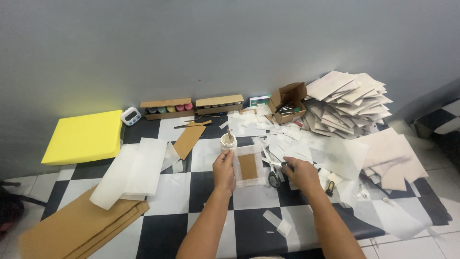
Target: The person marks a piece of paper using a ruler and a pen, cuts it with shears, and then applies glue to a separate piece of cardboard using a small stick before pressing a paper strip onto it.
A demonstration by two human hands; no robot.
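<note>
Nearest the camera, two bare forearms rise from the six o'clock edge over a black-and-white checkered floor (249, 225). The left hand (224, 169) pinches the left edge of a white sheet with a brown card rectangle (248, 166) at its middle, which lies flat on the floor between the two hands. The right hand (301, 172), at about three o'clock of that sheet, is closed around the handle end of a pair of scissors (274, 173), whose blades point toward the sheet's right edge. Small white paper offcuts (278, 222) lie at five o'clock of the sheet, close to the right forearm. At nine o'clock of the left hand, translucent white sheets (132, 170) overlap a stack of brown cardboard (76, 230) that runs off toward seven o'clock. Just beyond the sheet, at twelve o'clock, stands a small white pot (228, 142) with a stick in it, and at eleven o'clock lies a brown card strip (188, 139). Farther left, at ten o'clock, a yellow foam block (85, 136) sits by the wall, with a small white timer (130, 116) beside it. Along the wall, two long cardboard trays of small jars (168, 109) sit beside a small open carton (287, 101), and at two o'clock a heap of white envelopes (347, 103) is piled.
</note>
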